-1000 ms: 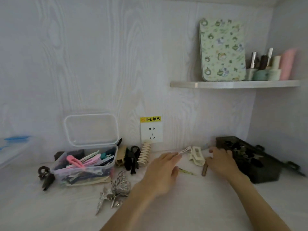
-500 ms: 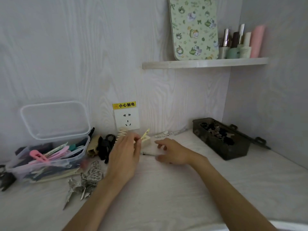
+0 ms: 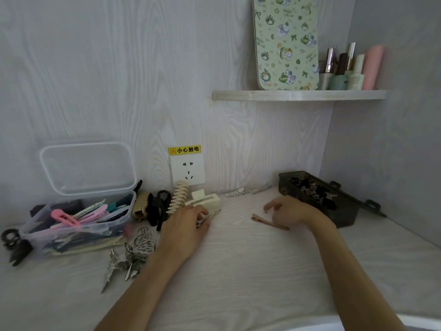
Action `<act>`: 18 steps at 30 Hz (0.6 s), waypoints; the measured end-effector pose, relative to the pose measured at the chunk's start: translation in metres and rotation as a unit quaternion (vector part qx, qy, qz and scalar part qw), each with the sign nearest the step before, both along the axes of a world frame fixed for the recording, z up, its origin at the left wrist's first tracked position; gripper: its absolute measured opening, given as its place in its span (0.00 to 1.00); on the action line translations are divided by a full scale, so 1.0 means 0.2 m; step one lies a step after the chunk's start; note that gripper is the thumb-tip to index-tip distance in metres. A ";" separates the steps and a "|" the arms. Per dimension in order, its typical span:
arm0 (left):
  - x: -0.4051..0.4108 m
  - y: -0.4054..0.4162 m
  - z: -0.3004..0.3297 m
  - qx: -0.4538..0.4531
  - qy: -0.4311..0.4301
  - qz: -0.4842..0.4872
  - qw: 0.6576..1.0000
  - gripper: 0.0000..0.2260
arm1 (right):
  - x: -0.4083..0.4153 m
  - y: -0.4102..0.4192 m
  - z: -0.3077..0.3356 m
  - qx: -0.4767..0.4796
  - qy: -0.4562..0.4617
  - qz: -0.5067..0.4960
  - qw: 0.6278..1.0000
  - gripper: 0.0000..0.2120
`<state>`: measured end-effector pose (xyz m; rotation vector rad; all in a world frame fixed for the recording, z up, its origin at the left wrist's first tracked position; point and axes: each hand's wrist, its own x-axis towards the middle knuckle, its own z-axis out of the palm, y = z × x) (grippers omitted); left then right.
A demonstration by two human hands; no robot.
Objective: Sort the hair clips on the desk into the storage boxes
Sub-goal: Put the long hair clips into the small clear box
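Observation:
My left hand (image 3: 187, 224) rests on the desk and pinches a thin silver clip (image 3: 211, 215) by one end. Just behind it lies a cream claw clip (image 3: 206, 202), beside a cream spiral clip (image 3: 177, 198). My right hand (image 3: 292, 209) hovers with its fingers loosely curled and apart, holding nothing. A tan flat clip (image 3: 268, 221) lies on the desk under its fingertips. The clear box (image 3: 31, 231) at the left has its lid up and holds pink and coloured clips. The dark box (image 3: 346, 217) at the right holds dark clips.
A black claw clip (image 3: 156, 210) and a beige clip (image 3: 140, 206) sit by the clear box. Silver butterfly clips (image 3: 133, 255) lie in front of it, black clips (image 3: 13, 243) at its left. Small silver clips (image 3: 238, 193) lie along the wall under the socket (image 3: 187, 172). A shelf (image 3: 298, 95) hangs above.
The cream claw clip has gone from my left hand to the desk beside the spiral clip. My left hand now pinches the thin silver clip. My right hand has moved right, toward the dark box.

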<state>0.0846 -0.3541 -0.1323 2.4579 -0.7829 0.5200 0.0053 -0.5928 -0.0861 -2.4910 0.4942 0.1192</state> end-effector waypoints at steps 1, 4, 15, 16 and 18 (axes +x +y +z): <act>0.00 0.00 0.00 -0.002 0.005 0.003 1.000 0.11 | -0.01 0.02 0.01 0.014 -0.008 0.022 1.000 0.18; 0.01 0.00 0.00 -0.001 0.009 -0.005 1.000 0.11 | 0.00 0.15 0.01 -0.018 -0.057 0.115 0.992 0.18; 0.00 -0.03 -0.03 0.097 0.036 -0.057 0.993 0.35 | 0.38 0.13 -0.07 -0.218 -0.048 0.112 0.968 0.27; 0.00 -0.04 -0.03 0.095 0.024 -0.061 0.993 0.32 | 0.38 0.14 -0.08 -0.230 -0.012 0.130 0.964 0.27; 0.01 -0.03 -0.03 0.070 0.017 -0.069 0.995 0.27 | 0.35 0.15 -0.09 -0.240 -0.002 0.147 0.959 0.27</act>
